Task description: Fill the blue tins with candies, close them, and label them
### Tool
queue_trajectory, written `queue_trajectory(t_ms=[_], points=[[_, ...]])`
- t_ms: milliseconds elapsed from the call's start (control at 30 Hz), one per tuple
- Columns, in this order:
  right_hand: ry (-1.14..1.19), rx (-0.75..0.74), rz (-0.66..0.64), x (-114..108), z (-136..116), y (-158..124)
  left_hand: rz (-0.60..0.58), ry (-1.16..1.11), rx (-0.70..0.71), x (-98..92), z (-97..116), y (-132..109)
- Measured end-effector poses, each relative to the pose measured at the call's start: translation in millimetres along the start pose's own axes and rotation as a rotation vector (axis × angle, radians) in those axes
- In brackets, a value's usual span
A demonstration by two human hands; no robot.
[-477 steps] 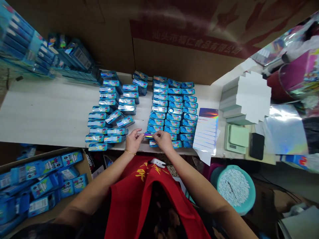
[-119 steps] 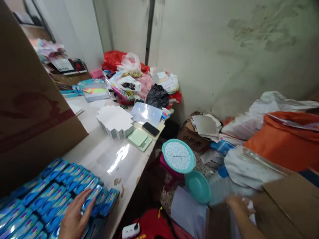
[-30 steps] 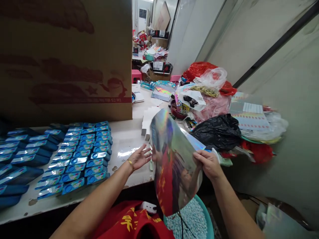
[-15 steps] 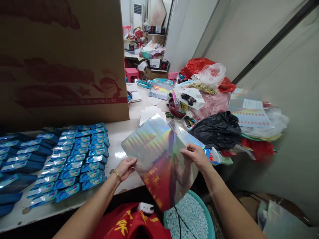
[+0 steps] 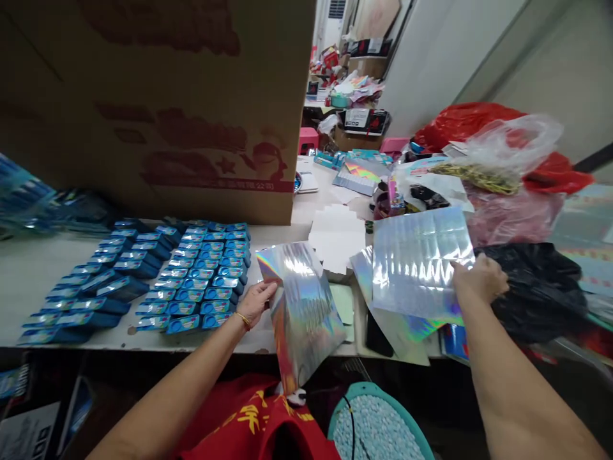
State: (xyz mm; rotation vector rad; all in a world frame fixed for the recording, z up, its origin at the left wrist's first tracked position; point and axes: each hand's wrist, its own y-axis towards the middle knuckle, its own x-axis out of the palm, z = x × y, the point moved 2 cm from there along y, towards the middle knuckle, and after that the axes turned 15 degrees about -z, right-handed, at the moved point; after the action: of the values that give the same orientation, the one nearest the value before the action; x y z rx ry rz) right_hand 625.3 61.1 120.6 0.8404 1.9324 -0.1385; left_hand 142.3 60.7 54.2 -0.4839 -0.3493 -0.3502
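My left hand [image 5: 256,303] pinches the left edge of a shiny holographic sheet [image 5: 306,313], which slants down over the table's front edge. On the right, my right hand [image 5: 479,281] is closed on the right edge of another silvery sheet [image 5: 419,265], raised over further holographic sheets [image 5: 412,329] on the table. Between and behind the two sheets lies a white card [image 5: 338,236] with stepped edges. Rows of blue packs [image 5: 191,281] stand left of my left hand.
A large cardboard box [image 5: 191,115] stands at the back left. Black [image 5: 536,287] and red plastic bags [image 5: 469,124] are heaped at the right. A teal basin [image 5: 416,431] of small pale-blue pieces is below the table edge.
Both hands were on one sheet; now they are apart, each with a sheet. My right hand has moved right. The view has swung left, showing more blue packs.
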Motion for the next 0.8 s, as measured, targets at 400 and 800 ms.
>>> queue_trajectory(t_ms=[400,800], points=[[0.418,-1.031,-1.062,113,-311,-157,0.006,0.315,0.222,-22.2,29,-45],[0.316,-0.880,-0.996,123,-359,-194,0.078,0.352,0.465,-113.3,111,-50]])
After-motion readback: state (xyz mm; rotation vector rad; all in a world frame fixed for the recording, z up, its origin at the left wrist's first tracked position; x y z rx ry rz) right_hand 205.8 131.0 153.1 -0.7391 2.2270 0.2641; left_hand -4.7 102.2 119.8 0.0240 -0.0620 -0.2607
